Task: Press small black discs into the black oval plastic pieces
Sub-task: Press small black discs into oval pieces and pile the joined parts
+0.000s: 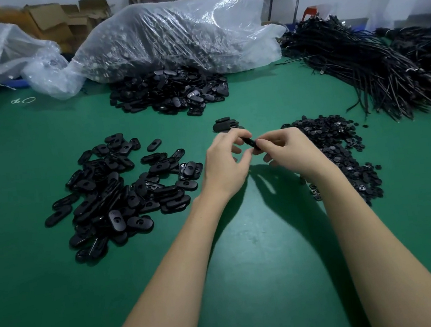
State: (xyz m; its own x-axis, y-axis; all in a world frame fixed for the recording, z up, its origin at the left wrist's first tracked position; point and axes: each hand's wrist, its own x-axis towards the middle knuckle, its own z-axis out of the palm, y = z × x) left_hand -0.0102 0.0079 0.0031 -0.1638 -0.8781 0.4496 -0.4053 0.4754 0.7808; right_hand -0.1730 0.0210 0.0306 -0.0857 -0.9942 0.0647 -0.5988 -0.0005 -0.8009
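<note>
Black oval plastic piece [249, 143] sits pinched between our left hand [224, 166] and right hand [290, 150] above the green table [246, 241], with heaps of ovals [119, 192] and small black discs [341, 146] seemingly left to assemble.

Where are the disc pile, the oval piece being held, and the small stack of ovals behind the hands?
disc pile [335, 144]: head view, middle of the heap.
held oval piece [250, 142]: head view, its visible edge between both hands' fingers.
small stack of ovals [224, 124]: head view, top piece.
</note>
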